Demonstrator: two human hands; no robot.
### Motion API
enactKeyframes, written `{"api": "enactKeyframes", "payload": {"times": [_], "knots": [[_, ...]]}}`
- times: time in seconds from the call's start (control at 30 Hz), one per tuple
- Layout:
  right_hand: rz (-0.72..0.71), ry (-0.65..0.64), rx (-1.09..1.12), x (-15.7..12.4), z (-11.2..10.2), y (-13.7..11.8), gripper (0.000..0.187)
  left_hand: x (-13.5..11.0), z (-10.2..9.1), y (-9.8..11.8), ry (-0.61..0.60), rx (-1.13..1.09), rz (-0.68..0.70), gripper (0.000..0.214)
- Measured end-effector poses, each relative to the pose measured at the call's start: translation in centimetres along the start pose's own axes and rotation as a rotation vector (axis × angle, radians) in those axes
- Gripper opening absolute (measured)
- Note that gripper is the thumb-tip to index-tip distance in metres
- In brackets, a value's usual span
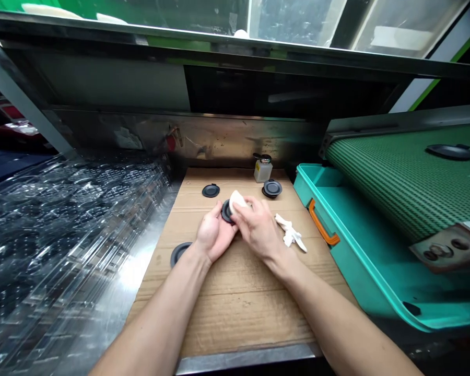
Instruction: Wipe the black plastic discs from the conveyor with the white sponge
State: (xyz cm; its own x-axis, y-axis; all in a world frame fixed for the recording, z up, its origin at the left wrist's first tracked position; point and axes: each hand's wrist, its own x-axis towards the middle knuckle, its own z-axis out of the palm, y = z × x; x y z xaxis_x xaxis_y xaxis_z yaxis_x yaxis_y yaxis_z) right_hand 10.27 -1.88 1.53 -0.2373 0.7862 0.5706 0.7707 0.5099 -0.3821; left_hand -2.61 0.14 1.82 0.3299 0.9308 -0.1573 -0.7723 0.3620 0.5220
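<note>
Closely: the left hand (213, 233) curls its fingers around the rim of a dark rubber disc (226, 212), gripping it, while the right hand (258, 227) closes on a white cloth pad (237, 201), pressing it to the disc's face. A firm backing grip on the rim should stop the disc skating under the cloth. The disc sits mid-way across a cardboard sheet (235, 313). Two similar discs (210, 190) lie near the far edge, beside a small capped bottle (263, 171); a crumpled white cloth (290, 231) lies near the right edge. Fingers and cloth hide most of the held disc's face; the bottle's label is unreadable.
</note>
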Motion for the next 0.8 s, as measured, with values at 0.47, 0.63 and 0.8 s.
{"api": "enactKeyframes", "payload": {"times": [0.47,0.63,0.8], "knots": [[0.168,-0.355,-0.099,-0.4,-2.0,3.4,0.026,-1.3,0.6,2.7,0.045,-0.273,-0.222,0.046],[0.372,-0.314,-0.335,0.0,-5.1,4.9,0.027,-1.3,0.6,2.6,0.083,-0.293,-0.252,0.050],[0.519,-0.535,-0.377,-0.2,-6.0,7.2,0.014,-1.3,0.6,2.7,0.082,-0.242,-0.248,0.053]]}}
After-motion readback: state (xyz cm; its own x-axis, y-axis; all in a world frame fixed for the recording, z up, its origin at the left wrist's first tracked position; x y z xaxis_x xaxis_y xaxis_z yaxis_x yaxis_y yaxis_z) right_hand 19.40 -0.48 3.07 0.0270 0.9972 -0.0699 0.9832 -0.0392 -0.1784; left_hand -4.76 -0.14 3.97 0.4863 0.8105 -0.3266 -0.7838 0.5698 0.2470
